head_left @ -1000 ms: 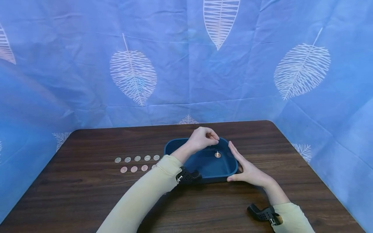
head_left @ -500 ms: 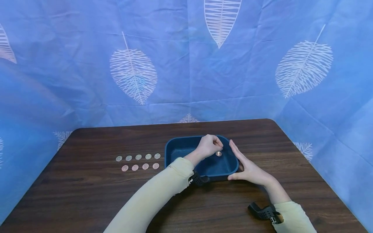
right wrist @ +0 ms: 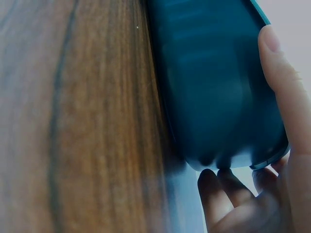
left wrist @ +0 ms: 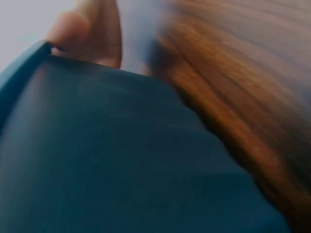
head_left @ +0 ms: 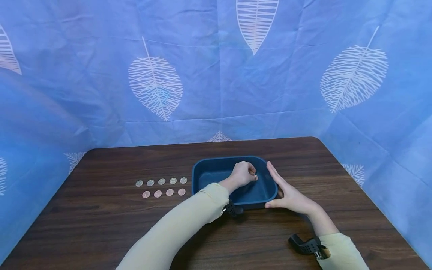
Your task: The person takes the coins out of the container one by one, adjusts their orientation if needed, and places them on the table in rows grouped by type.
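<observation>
**Coin pinched inside the blue bin; bin braced from the right**

The left hand [head_left: 242,174] reaches down into the blue bin [head_left: 216,165], which stands on the dark wood surface [head_left: 101,221]. Its fingers [head_left: 251,171] are curled and narrow, and a small copper-coloured coin [head_left: 255,176] shows at the fingertips, low over the right half of the bin floor. The head view is too small to confirm whether the coin touches the floor; it appears to be pinched between thumb and forefinger.

The right hand [head_left: 289,195] lies against the outside of the bin's right wall. Its fingers [right wrist: 277,82] are straight and rest along the wall up to the rim, with the thumb at the near right corner. The hand presses flat and grips nothing.

In the left wrist view the bin's outer wall [left wrist: 121,160] fills most of the picture, heavily blurred.

To the left of the bin, 9 coins lie flat on the surface in 2 rows. The far row [head_left: 161,181] holds 5 silver-coloured coins; the near row [head_left: 163,193] holds 4 copper-coloured coins. Both rows end just beside the bin's left wall.

The left forearm crosses the near rim of the bin and hides part of its interior. A blue cloth [head_left: 216,75] with white leaf prints hangs behind and to both sides of the surface.
</observation>
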`<state>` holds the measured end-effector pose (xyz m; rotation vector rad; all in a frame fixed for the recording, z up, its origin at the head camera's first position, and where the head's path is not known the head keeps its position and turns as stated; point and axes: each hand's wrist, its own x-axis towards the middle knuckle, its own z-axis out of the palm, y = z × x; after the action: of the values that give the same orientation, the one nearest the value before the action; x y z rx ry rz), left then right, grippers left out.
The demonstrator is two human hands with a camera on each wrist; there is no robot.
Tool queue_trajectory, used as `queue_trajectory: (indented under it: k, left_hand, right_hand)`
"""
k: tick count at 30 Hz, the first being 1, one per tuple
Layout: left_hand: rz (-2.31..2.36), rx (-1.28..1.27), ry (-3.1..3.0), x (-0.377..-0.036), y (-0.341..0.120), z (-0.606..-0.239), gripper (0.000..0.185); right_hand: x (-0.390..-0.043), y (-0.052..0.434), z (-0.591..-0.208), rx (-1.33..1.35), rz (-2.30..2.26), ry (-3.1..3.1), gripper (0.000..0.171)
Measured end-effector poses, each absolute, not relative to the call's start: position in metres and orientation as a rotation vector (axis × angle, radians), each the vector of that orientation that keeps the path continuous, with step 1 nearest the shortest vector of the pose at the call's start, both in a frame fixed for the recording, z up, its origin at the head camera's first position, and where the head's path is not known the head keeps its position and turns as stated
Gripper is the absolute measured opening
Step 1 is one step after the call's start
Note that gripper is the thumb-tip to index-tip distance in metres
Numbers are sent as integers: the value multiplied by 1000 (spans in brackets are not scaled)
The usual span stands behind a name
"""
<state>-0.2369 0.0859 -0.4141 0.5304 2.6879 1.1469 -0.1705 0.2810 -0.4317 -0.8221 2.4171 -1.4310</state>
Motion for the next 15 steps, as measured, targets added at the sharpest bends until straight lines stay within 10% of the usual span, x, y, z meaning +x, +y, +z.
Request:
queue_trajectory:
  k: [15]
  left_hand:
    - [1006,557,2695,-237,85,-416,6]
  right_hand:
    - [-171,281,-432,-809,-1421,2419,110]
